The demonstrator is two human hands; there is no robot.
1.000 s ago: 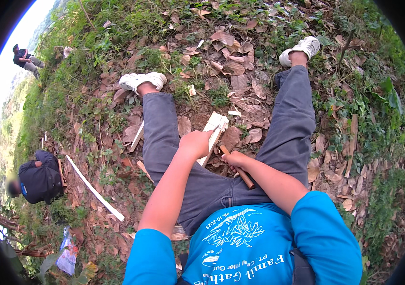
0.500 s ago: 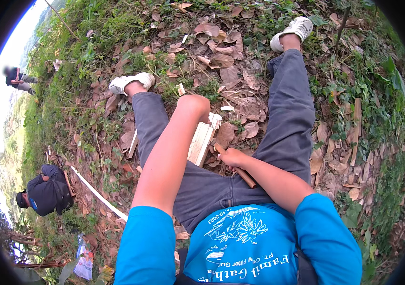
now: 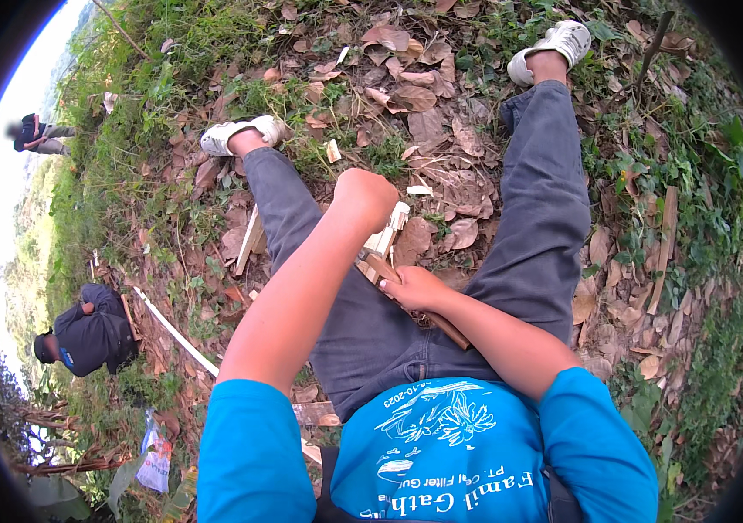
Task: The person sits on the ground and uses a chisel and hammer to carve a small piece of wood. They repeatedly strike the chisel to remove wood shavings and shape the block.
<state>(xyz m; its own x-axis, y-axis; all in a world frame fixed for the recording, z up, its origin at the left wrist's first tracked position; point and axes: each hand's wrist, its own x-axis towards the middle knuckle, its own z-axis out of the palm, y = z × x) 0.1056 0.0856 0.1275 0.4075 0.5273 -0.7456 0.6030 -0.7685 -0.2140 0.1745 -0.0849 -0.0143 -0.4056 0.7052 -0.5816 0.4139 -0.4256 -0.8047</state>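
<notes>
My left hand is closed at the far end of a pale, split piece of wood between my legs; its fingers are mostly hidden behind the fist. In my right hand I grip a brown wooden handle. This handle runs from near my lap up toward the pale wood, and a greyish part shows at its far end, too small to make out. The handle's far end overlaps the pale wood in view; whether the two touch, I cannot tell.
Dry leaves and weeds cover the ground. Pale wood chips lie past my hands, and a slat lies at the right. Leftward are a long white strip, a plastic bag, a crouching person and another person.
My right hand and the brown handle have shifted slightly left, so the handle's far end now overlaps the pale wood. My left fist has moved slightly to the right and nearer.
</notes>
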